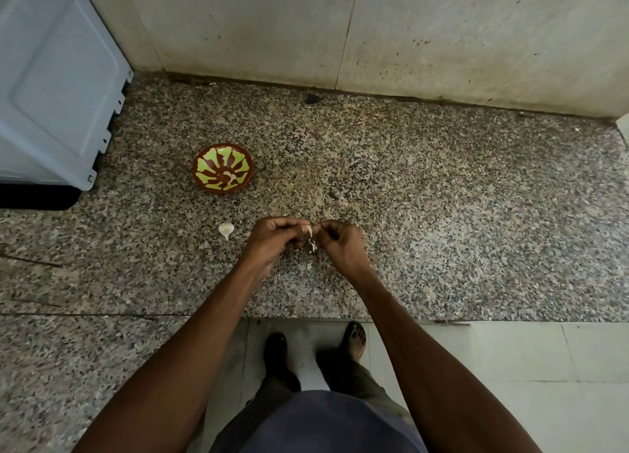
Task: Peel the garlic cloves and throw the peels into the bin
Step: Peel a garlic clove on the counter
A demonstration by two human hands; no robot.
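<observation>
A speckled granite tabletop (408, 187) was seen running along a tiled wall (272, 27), with a pale appliance (51, 78) standing at its left end. A brown bowl (223, 167) patterned in yellow-green was set on it, with pale scraps lying inside. The left hand (272, 238) and right hand (340, 245) were held together above the stone, each grip closed in a pinch on a garlic clove (309, 230), from which peel (312, 245) was hung. A garlic bulb (226, 229) was left lying just beside the left hand.
</observation>
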